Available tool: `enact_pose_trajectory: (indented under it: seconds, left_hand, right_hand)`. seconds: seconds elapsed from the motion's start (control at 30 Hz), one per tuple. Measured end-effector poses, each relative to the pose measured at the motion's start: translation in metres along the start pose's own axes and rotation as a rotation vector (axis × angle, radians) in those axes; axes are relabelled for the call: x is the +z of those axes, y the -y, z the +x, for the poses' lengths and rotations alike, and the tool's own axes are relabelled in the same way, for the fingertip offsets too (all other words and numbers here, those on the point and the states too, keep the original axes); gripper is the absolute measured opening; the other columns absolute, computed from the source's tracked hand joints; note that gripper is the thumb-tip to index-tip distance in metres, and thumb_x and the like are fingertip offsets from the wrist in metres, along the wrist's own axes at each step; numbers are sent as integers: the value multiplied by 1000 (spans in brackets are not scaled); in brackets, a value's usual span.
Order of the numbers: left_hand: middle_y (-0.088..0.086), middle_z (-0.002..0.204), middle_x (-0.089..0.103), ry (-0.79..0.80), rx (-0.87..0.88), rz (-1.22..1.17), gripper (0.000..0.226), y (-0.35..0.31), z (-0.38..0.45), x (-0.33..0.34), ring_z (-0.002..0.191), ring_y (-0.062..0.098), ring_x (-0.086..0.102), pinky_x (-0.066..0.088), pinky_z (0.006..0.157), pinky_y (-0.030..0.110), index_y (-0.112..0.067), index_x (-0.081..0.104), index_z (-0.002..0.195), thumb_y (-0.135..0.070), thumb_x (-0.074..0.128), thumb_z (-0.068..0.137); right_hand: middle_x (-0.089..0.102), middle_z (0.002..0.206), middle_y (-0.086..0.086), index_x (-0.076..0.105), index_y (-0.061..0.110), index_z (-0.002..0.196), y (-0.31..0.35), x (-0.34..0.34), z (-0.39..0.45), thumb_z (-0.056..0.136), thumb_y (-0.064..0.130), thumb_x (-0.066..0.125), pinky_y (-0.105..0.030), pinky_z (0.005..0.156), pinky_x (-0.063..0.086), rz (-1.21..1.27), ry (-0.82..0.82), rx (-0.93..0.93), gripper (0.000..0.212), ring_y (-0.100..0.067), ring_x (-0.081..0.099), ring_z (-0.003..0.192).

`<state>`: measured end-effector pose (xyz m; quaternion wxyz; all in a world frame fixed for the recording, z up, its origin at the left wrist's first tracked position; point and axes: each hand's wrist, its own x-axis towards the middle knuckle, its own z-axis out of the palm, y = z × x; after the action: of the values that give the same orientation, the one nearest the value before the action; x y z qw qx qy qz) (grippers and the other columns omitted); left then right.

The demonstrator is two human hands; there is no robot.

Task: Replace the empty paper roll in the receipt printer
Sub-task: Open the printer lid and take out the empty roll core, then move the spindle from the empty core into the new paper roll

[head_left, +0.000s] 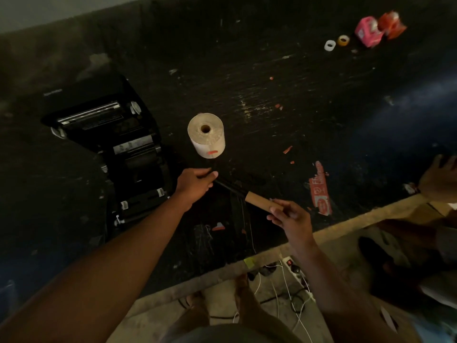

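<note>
The black receipt printer (108,142) sits open on the dark table at the left, its lid tilted back. A full paper roll (206,136) stands on end just right of it. My left hand (195,185) is closed on one end of a thin black spindle (230,188). My right hand (289,219) holds the empty brown cardboard core (258,200), which sits on the spindle's other end. Both hands hover above the table in front of the printer.
Two tape rolls (330,45) and pink and orange packets (368,32) lie at the far right. A red label (320,189) is stuck near the table's front edge. Another person's hand (439,180) rests at the right edge. A power strip with cables (294,271) lies on the floor below.
</note>
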<state>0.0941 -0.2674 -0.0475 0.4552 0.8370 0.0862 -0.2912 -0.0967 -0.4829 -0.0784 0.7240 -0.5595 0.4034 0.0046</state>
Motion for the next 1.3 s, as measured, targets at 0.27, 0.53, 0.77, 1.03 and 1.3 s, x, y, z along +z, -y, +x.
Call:
enact_pose_trajectory:
  seconds: [0.27,0.53,0.77,1.03,1.3]
  left_hand:
    - [7,130,72,-165,119,440,34,11,8,11,118,23,68,46,90,26,-21,72,129,-30,70,97]
    - [3,118,62,-392,424,499,27,-3,-3,9,103,21,66,61,76,38,-24,67,114,-28,74,89]
    - [14,141,43,-453,538,720,67,-59,21,-11,126,35,47,50,93,44,-23,59,126,-53,82,71]
    - [10,145,41,-247,355,805,66,-85,58,-22,123,33,56,53,97,48,-20,73,122,-54,90,68]
    - [5,137,58,-265,338,651,57,-80,68,-34,112,24,64,50,84,33,-26,77,107,-62,88,64]
  right_hand:
    - [76,110,-11,72,13,117,-7,3,5,93,3,72,-38,81,63,-96,-49,-28,26,-26,78,91]
    - [73,121,-2,73,18,111,-10,-3,10,84,-5,77,-27,83,62,-339,-56,-196,35,-6,72,106]
    - [64,116,14,67,29,117,-5,-15,4,77,6,83,-22,85,52,-845,-6,-380,48,-5,59,109]
    - [68,113,6,69,25,115,-10,-36,-4,77,2,83,-24,82,50,-894,-47,-401,46,-14,64,103]
    - [68,118,4,66,25,123,26,-2,18,86,13,79,-33,88,57,-892,-18,-471,41,-13,63,107]
